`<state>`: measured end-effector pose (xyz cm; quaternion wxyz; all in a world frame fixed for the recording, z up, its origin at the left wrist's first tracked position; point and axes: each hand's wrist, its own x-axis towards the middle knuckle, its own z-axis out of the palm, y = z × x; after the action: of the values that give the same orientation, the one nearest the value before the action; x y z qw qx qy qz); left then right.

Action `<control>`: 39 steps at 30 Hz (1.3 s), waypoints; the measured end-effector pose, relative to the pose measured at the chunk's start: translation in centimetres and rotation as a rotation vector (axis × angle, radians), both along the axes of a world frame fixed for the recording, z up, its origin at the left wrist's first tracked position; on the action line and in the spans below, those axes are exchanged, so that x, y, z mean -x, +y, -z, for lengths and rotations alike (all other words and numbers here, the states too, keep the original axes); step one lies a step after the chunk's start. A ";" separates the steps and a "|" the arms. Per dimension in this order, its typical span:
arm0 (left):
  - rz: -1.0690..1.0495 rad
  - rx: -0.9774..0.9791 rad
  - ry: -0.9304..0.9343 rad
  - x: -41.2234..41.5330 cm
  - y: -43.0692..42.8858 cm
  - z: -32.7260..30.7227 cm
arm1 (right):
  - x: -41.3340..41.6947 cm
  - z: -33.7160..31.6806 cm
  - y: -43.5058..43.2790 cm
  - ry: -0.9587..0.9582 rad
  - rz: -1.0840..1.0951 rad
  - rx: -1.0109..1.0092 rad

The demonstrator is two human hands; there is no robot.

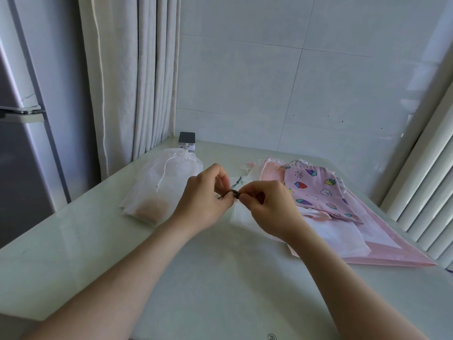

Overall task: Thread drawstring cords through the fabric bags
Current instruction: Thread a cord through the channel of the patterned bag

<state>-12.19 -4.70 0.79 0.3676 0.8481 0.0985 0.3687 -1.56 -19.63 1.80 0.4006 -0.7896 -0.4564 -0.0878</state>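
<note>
My left hand (204, 196) and my right hand (263, 204) meet above the middle of the table. Both pinch a short dark cord (230, 193) that loops between their fingertips. Just under the hands lies a thin white fabric bag (241, 218), partly hidden by my right hand. A second dark-green cord (237, 182) lies on the table just behind the hands. Left of them sits a pile of white drawstring bags (160, 185) with white cords. To the right lies a pink bag printed with strawberries (316, 190) on top of plain pink and white bags.
The pale green table (196, 278) fills the foreground. A small white device with a dark screen (186, 141) stands at the back by the curtain (130, 77). A tiled wall runs behind, a ribbed white panel (424, 192) at right, a grey fridge (17, 143) at left.
</note>
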 end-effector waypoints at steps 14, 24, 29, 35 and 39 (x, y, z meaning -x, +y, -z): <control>0.027 -0.083 -0.098 0.0 0.1 -0.1 | -1.4 0.6 -0.5 0.796 -0.218 -0.184; 0.064 -0.174 -0.087 -0.2 0.4 -0.1 | -1.4 0.4 -0.6 0.792 -0.200 -0.200; 0.140 -0.003 0.112 -0.2 -0.3 0.0 | -1.4 0.4 -0.3 0.806 -0.177 -0.266; 0.088 0.441 -0.117 -0.1 0.4 -1.6 | -2.1 0.3 -0.7 0.805 -0.102 -0.328; 0.101 0.675 -0.201 -0.2 -0.1 -1.7 | -1.9 0.5 -0.6 0.695 -0.086 -0.285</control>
<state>-11.97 -4.76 2.48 0.6526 0.6422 0.1363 0.3783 0.35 -20.23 1.30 0.6407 -0.6887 -0.3093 0.1395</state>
